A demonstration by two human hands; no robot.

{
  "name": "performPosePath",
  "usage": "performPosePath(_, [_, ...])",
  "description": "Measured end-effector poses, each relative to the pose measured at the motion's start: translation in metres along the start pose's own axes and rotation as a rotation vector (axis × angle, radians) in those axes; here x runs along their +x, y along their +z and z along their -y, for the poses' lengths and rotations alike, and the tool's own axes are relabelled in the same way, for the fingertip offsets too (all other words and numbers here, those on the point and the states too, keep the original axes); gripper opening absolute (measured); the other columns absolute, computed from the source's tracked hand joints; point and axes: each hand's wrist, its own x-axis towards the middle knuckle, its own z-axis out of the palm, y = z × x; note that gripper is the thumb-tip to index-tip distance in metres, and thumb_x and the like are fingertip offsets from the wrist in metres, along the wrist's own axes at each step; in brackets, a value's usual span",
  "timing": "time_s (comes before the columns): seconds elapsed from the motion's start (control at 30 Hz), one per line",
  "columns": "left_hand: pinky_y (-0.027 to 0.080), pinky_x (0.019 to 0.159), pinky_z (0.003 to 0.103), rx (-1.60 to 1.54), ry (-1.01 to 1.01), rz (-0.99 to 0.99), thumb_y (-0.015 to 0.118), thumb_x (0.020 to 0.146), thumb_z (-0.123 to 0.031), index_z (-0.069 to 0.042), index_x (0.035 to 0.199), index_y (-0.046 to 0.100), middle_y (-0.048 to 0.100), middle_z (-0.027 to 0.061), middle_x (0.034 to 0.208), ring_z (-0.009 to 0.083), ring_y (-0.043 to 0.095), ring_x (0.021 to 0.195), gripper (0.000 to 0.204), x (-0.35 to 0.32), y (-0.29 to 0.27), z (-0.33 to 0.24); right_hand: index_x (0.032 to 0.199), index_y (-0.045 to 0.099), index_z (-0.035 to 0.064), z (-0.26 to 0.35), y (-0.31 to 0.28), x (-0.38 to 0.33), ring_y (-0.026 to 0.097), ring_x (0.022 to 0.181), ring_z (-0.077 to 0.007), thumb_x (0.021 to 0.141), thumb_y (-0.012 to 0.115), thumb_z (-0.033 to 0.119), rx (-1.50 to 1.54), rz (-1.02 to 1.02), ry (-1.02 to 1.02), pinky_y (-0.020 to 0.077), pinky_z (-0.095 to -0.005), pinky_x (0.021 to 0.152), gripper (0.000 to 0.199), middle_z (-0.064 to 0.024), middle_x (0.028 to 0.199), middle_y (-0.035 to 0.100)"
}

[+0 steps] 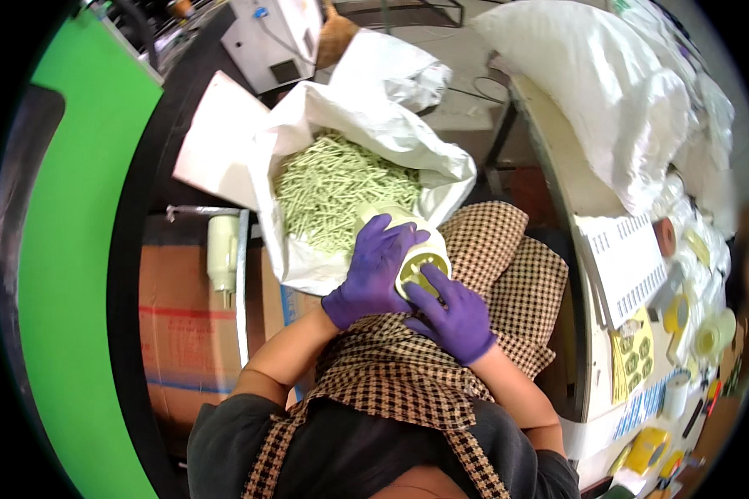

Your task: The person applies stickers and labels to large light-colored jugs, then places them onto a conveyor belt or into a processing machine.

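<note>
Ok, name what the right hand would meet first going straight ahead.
The right hand would likely meet the inside of the pale cylinder; its fingers point into the open end, though depth is unclear.

Purple-gloved hands, checked apron

Two gloved hands were in view, one left hand and one right hand. There were two pale housings: one held housing and one spare housing. One open sack contained green sticks, far too many to count. There was one checked apron, one metal cabinet and one counter. The tape rolls on it numbered several, their overlap preventing an exact count.
</note>
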Motion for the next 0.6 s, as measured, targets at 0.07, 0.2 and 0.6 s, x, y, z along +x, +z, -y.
performPosePath(0.07, [0.031, 0.116, 0.050, -0.046, 0.030, -0.011, 0.091, 0.061, -0.038, -0.004, 0.133, 0.057, 0.067, 0.0110, 0.127, 0.0293, 0.061, 0.123, 0.086, 0.010, 0.007, -0.005, 0.128, 0.061, 0.0251, -0.004, 0.014, -0.003, 0.066, 0.073, -0.0222, 0.085, 0.069, 0.026, -0.172, 0.114, 0.099, 0.0547, -0.0346, 0.056, 0.044, -0.0020, 0.132, 0.061])
performPosePath(0.2, [0.033, 0.115, 0.049, -0.052, 0.042, -0.011, 0.090, 0.061, -0.038, -0.007, 0.123, 0.065, 0.068, 0.0083, 0.124, 0.0288, 0.063, 0.120, 0.073, 0.018, 0.017, -0.009, 0.099, 0.067, 0.0138, -0.010, 0.023, 0.003, 0.070, 0.074, -0.0273, 0.087, 0.063, 0.015, -0.110, 0.260, 0.261, 0.0555, -0.0406, 0.059, 0.013, -0.0077, 0.111, 0.064])
performPosePath(0.6, [0.045, 0.103, 0.051, -0.010, -0.009, -0.243, 0.093, 0.060, -0.034, -0.007, 0.123, 0.064, 0.066, 0.0153, 0.126, 0.0374, 0.062, 0.115, 0.074, 0.034, -0.017, 0.055, 0.136, 0.062, 0.0156, -0.064, -0.051, 0.010, 0.071, 0.095, -0.0364, 0.084, 0.077, 0.024, 0.205, 0.053, -0.073, 0.0590, -0.0425, 0.083, 0.054, -0.0154, 0.147, 0.053])
